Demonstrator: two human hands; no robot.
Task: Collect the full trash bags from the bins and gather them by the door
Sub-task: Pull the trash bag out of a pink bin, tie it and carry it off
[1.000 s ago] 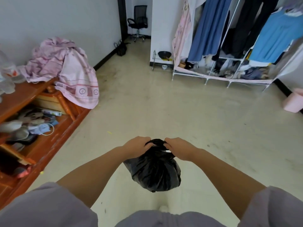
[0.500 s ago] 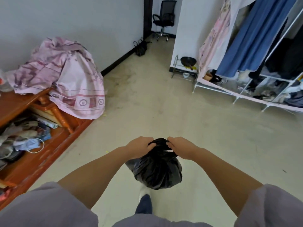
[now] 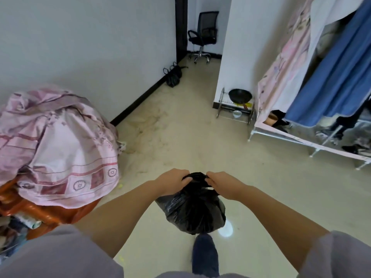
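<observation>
Black plastic trash bag (image 3: 193, 211) hangs clear of the floor (image 3: 200, 137) in front of the person, full and bunched at the neck. Left hand (image 3: 172, 182) and right hand (image 3: 223, 183) each grip the gathered top with curled fingers, close together. Risk noted: thin film under load may tear or slip at the neck, spilling contents. A leg (image 3: 204, 255) swings just beneath the bag and could strike it in stride.
</observation>
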